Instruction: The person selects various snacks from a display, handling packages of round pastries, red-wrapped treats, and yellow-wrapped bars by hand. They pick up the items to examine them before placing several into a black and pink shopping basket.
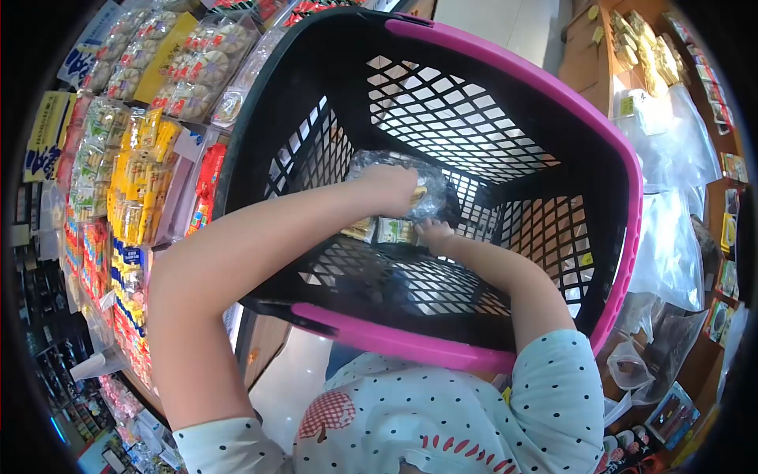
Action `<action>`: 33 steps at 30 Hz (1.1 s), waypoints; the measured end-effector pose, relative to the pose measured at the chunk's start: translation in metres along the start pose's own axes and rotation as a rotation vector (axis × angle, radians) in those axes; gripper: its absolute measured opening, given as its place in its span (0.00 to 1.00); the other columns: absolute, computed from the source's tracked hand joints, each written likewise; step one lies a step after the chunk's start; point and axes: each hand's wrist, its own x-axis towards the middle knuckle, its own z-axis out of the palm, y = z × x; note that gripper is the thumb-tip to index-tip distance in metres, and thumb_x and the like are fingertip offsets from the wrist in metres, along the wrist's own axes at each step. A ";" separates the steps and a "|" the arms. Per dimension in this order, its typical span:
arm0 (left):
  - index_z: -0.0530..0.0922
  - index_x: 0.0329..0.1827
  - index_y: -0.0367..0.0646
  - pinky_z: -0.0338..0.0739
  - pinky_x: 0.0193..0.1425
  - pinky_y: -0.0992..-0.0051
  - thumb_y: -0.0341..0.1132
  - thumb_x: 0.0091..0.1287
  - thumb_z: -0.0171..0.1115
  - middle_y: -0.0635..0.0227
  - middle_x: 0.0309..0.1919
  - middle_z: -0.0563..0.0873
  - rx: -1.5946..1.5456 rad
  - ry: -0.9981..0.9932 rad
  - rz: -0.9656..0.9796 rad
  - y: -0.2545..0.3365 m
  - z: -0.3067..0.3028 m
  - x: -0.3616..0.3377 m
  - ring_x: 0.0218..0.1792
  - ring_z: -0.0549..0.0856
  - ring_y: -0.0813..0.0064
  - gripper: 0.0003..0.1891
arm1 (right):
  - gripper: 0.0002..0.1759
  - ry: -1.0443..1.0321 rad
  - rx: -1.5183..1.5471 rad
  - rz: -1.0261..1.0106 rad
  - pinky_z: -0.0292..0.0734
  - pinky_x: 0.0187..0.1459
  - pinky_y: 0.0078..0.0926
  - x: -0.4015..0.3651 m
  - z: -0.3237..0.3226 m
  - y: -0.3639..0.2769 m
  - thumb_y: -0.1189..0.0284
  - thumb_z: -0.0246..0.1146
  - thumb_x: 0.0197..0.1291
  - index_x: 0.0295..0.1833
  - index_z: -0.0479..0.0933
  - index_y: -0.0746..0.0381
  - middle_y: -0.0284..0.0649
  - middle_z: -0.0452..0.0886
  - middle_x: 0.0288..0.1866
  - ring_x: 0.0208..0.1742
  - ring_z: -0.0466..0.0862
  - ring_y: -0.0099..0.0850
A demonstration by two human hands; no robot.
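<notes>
Both my arms reach down into a deep black shopping basket [316,280] with lattice sides. Crumpled clear plastic bag [433,178] lies around my left hand [391,189], whose fingers are closed on it. A small yellowish bit shows at those fingertips, too little of it to name. Just below, my right hand [434,235] has its fingers curled at the right edge of a small white-and-green snack packet [395,231] on the basket's floor. Left of that packet lies a yellowish packet [360,230], partly under my left forearm.
The pink handle [628,158] rests along the basket's rim. On the left are shelves of bagged snacks [142,174] in yellow, red and white wrappers. Clear plastic bags [671,237] hang at the right beside a wooden shelf [588,51]. Pale floor [513,28] shows beyond the basket.
</notes>
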 end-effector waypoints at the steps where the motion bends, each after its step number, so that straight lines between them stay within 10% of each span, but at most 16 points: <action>1: 0.71 0.48 0.37 0.74 0.47 0.61 0.38 0.56 0.62 0.55 0.40 0.83 0.152 -0.028 0.029 0.000 0.005 0.013 0.45 0.82 0.58 0.20 | 0.48 -0.006 0.035 0.048 0.73 0.53 0.40 0.001 0.006 0.000 0.68 0.68 0.46 0.70 0.50 0.61 0.52 0.63 0.62 0.63 0.69 0.46; 10: 0.80 0.48 0.40 0.77 0.52 0.65 0.37 0.55 0.61 0.59 0.49 0.83 0.225 -0.246 0.135 0.002 0.048 0.142 0.51 0.82 0.62 0.18 | 0.45 -0.121 0.235 0.075 0.75 0.51 0.44 0.010 -0.002 0.025 0.66 0.70 0.44 0.68 0.55 0.60 0.52 0.66 0.60 0.58 0.74 0.46; 15: 0.81 0.46 0.38 0.77 0.52 0.64 0.32 0.54 0.61 0.56 0.49 0.82 0.058 -0.225 0.132 -0.015 0.148 0.198 0.50 0.82 0.60 0.16 | 0.29 -0.002 0.169 0.423 0.72 0.51 0.51 0.016 -0.007 0.080 0.57 0.65 0.50 0.57 0.72 0.58 0.47 0.76 0.54 0.56 0.76 0.44; 20: 0.68 0.60 0.40 0.71 0.59 0.62 0.30 0.62 0.51 0.48 0.53 0.78 0.052 -0.287 0.137 -0.001 0.168 0.185 0.57 0.76 0.54 0.21 | 0.29 -0.020 0.289 0.537 0.67 0.56 0.45 0.003 -0.036 0.122 0.58 0.64 0.51 0.59 0.70 0.56 0.42 0.75 0.58 0.60 0.74 0.39; 24: 0.78 0.48 0.43 0.70 0.56 0.64 0.32 0.61 0.52 0.61 0.50 0.79 0.396 0.007 0.363 -0.006 0.198 0.184 0.53 0.76 0.64 0.14 | 0.30 -0.037 0.318 0.554 0.67 0.59 0.39 -0.006 -0.061 0.127 0.57 0.64 0.52 0.60 0.69 0.56 0.42 0.72 0.60 0.62 0.72 0.37; 29: 0.81 0.41 0.49 0.71 0.48 0.65 0.38 0.59 0.54 0.66 0.42 0.83 0.599 -0.157 0.580 0.019 0.129 0.139 0.48 0.80 0.67 0.11 | 0.28 0.112 0.191 0.511 0.70 0.58 0.42 -0.028 -0.106 0.133 0.59 0.60 0.55 0.60 0.67 0.59 0.50 0.74 0.57 0.60 0.74 0.44; 33: 0.79 0.33 0.49 0.72 0.46 0.65 0.38 0.56 0.58 0.66 0.37 0.84 0.500 0.096 0.564 0.037 0.057 0.088 0.44 0.82 0.65 0.06 | 0.26 0.243 0.134 0.332 0.72 0.55 0.44 -0.072 -0.152 0.118 0.60 0.62 0.54 0.57 0.69 0.61 0.50 0.76 0.55 0.58 0.76 0.45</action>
